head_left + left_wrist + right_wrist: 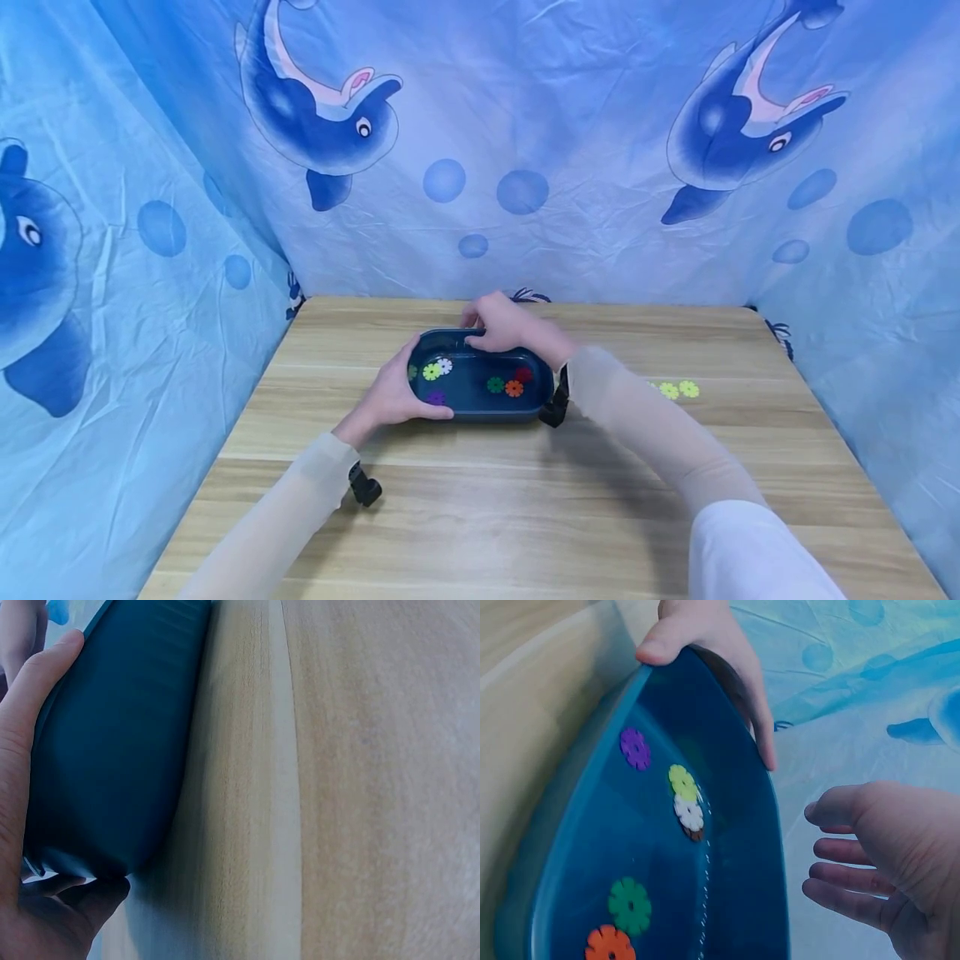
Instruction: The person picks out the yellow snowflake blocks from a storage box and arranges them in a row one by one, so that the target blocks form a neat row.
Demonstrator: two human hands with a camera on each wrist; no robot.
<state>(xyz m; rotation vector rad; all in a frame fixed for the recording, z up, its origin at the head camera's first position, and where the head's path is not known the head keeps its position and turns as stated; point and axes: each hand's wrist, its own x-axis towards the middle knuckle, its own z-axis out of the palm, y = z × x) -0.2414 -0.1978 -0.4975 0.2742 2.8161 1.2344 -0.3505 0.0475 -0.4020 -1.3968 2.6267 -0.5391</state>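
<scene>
A dark blue oval tub (468, 382) stands on the table. My left hand (395, 389) grips its left end, thumb along the near rim and fingers round the far side. Inside lie flower-shaped plastic pieces: purple (635, 748), yellow (682, 782), white (688, 813), green (630, 906), orange (610, 946) and red (524, 375). A brown piece (695, 835) is partly covered by the white one. My right hand (501, 321) is at the far rim. In the right wrist view its loosely bent fingers hold nothing and stand apart from the tub wall.
Yellow flower pieces (678, 389) lie on the wooden table (480, 517) to the right, one partly behind my right sleeve. Blue curtains with dolphins (480, 100) enclose the back and sides. Black wrist cameras (365, 486) hang below both wrists.
</scene>
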